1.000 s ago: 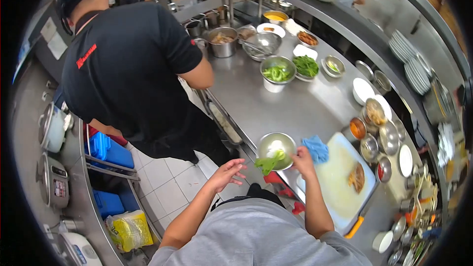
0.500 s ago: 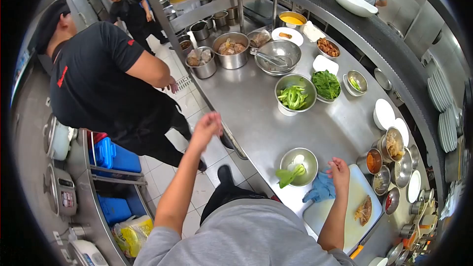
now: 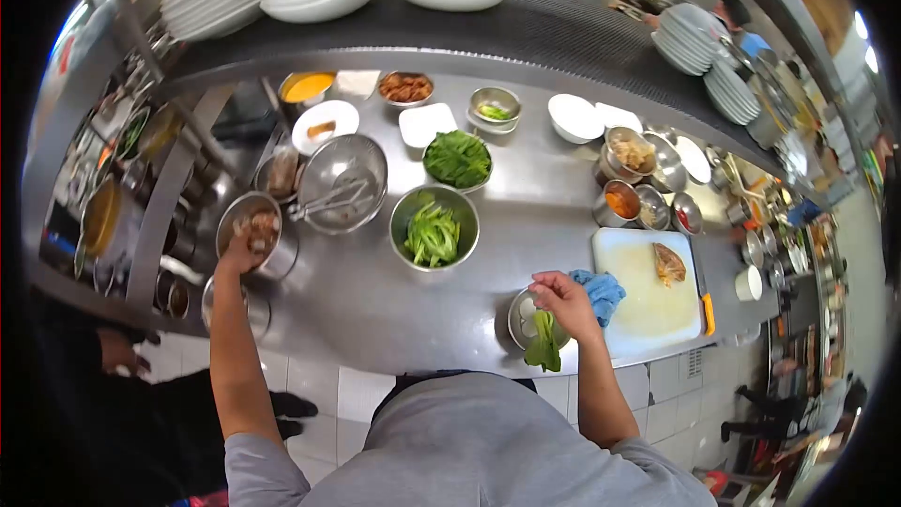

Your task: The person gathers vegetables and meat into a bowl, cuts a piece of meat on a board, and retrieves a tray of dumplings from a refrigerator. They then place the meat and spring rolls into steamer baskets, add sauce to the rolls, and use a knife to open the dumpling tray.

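My left hand [image 3: 241, 255] reaches into a steel pot [image 3: 286, 258] of brownish meat pieces [image 3: 259, 227]. Its fingertips are down among the pieces, so their grip is hidden. Over a small metal bowl [image 3: 515, 327] hovers my right hand [image 3: 565, 302], its fingers loosely bent and apart, with nothing seen in them. White rounded pieces [image 3: 527, 311] lie in that bowl, and a green leaf [image 3: 543, 349] hangs over its near rim. Just right of this hand, a crumpled blue cloth [image 3: 599, 295] rests against a white cutting board [image 3: 631, 319].
On the board lies a piece of cooked meat [image 3: 668, 265], with an orange-handled knife [image 3: 708, 314] at its edge. Bowls of cut greens [image 3: 434, 237] and leaves [image 3: 458, 159], and a colander [image 3: 349, 169] with tongs, stand mid-counter. A shelf [image 3: 526, 33] with plates runs overhead. A person [image 3: 117, 357] stands at left.
My view has swung to face the counter. My left hand has gone from the air beside the counter into the meat pot. My right hand has shifted from the board's edge to over the small bowl.
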`<state>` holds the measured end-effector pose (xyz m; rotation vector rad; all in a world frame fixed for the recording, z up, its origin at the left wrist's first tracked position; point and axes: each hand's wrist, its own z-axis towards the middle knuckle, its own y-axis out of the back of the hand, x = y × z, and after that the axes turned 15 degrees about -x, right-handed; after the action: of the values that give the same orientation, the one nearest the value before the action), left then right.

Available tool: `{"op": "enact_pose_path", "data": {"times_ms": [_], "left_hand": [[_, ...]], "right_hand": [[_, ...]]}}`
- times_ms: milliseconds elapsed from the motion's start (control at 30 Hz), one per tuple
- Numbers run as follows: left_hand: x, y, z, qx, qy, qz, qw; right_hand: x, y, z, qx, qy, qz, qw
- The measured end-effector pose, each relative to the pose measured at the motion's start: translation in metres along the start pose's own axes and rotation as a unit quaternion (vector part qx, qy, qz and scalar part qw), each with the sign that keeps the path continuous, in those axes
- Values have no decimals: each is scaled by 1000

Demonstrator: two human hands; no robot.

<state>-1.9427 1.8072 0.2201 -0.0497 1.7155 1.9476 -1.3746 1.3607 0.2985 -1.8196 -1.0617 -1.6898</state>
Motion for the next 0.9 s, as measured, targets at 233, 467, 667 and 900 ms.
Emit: {"op": "enact_pose_path", "data": {"times_ms": [233,467,667,900], "left_hand": [[-9,-1,25,94,66,10,993],[-12,25,24,-1,84,35,996],[-24,119,18,-78,197,-306,928],[-45,198,5,-115,204,-366,901]], "right_hand": [[-6,-36,-24,-104,-7,-2,995],[-17,-77,-28,-54,-42,-9,998],[15,-106,2,22,-75,-25,997],[45,-162,25,115,-38,-79,989]]}}
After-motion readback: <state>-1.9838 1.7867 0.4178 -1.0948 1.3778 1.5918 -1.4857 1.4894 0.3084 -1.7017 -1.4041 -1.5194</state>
